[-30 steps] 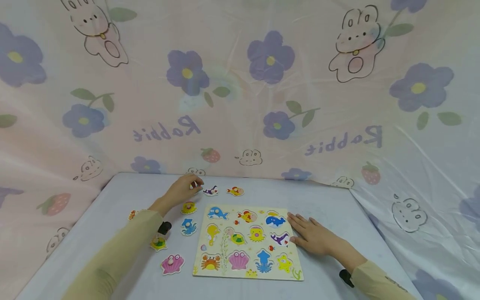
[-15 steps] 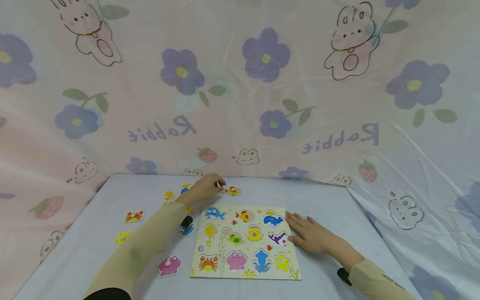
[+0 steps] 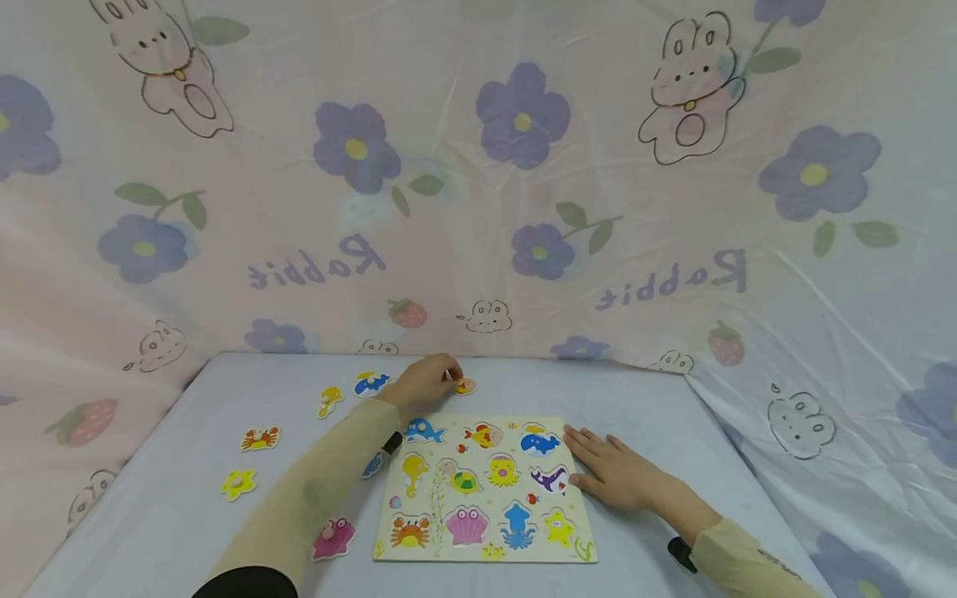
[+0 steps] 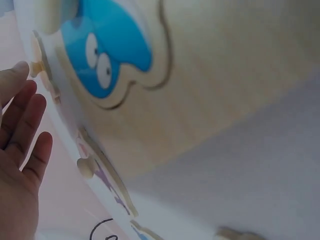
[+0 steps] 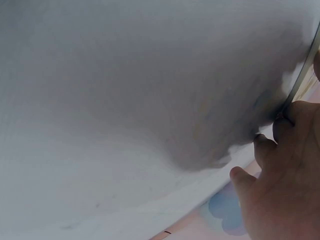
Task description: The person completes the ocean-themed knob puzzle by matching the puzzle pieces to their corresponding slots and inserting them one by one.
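My left hand [image 3: 424, 382] reaches over the back of the table to a red-and-yellow fish puzzle piece [image 3: 466, 386]. In the left wrist view, the thumb and fingertips are right at the round knob of the fish piece [image 4: 47, 75], not closed round it. A purple whale piece [image 4: 107, 180] with a knob lies beside that hand. My right hand [image 3: 616, 469] lies with straight fingers at the right edge of the wooden puzzle board [image 3: 478, 558]. A blue dolphin piece [image 3: 424, 430] with a knob sits in the board's back left corner.
Loose pieces lie left of the board: a blue whale [image 3: 371, 383], a seahorse [image 3: 329, 401], a crab [image 3: 260, 438], a yellow starfish [image 3: 238, 484] and a pink shell [image 3: 333, 538]. The left sleeve [image 3: 321, 482] partly covers a blue squid piece [image 3: 372, 465]. A patterned curtain [image 3: 449, 208] stands behind.
My left hand has moved right along the back row, from beside the purple whale piece to the fish piece. My right hand has stayed at the board's edge.
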{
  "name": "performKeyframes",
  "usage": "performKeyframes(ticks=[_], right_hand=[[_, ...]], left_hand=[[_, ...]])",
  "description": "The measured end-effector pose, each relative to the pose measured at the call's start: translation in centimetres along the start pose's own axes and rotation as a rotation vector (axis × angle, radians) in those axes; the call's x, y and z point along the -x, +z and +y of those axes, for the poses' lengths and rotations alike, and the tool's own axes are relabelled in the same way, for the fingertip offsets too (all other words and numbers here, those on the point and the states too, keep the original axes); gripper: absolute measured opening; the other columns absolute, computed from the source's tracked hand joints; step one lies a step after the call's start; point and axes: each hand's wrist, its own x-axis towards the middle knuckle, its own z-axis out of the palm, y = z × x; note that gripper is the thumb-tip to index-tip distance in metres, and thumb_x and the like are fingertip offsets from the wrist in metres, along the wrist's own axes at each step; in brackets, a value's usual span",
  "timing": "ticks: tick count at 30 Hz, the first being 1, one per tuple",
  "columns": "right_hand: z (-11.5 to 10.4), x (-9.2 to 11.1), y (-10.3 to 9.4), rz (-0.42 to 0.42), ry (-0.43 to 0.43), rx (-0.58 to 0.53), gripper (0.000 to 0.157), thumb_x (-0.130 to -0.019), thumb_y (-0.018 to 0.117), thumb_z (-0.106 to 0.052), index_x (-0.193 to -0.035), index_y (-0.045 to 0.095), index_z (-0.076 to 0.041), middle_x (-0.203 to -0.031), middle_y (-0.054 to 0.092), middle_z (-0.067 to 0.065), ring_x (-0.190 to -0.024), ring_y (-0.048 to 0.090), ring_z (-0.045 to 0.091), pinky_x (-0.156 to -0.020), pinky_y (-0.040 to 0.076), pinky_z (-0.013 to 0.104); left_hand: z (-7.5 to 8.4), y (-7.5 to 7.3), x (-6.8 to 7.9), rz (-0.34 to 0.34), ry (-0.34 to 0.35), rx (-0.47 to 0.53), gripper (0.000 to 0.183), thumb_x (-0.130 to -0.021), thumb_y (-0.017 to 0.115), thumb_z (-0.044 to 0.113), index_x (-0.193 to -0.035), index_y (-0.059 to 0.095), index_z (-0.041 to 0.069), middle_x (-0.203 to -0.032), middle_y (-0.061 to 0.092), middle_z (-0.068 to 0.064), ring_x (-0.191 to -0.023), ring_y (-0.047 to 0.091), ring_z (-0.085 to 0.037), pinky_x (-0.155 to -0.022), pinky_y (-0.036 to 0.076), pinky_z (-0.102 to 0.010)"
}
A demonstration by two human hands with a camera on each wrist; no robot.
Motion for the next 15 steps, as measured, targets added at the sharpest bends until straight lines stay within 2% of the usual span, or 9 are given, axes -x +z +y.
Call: performKeyframes(ticks=[15], right_hand=[[-0.02,-0.09,0.13,0.013,-0.013,-0.001,0.076,-0.107,0.049,-0.054,-0.165,0.028,-0.011,-0.172,0.023,0.006,-0.157,0.022,0.037,-0.121,0.018,0.067]], left_hand=[[-0.2,0.57,-0.81,-0.014,0.026,-0.069,0.011,-0.101,0.07,0.016,-0.111,0.074,0.014,-0.102,0.066,0.003,-0.092,0.059,-0.014,-0.091,0.052,-0.034]])
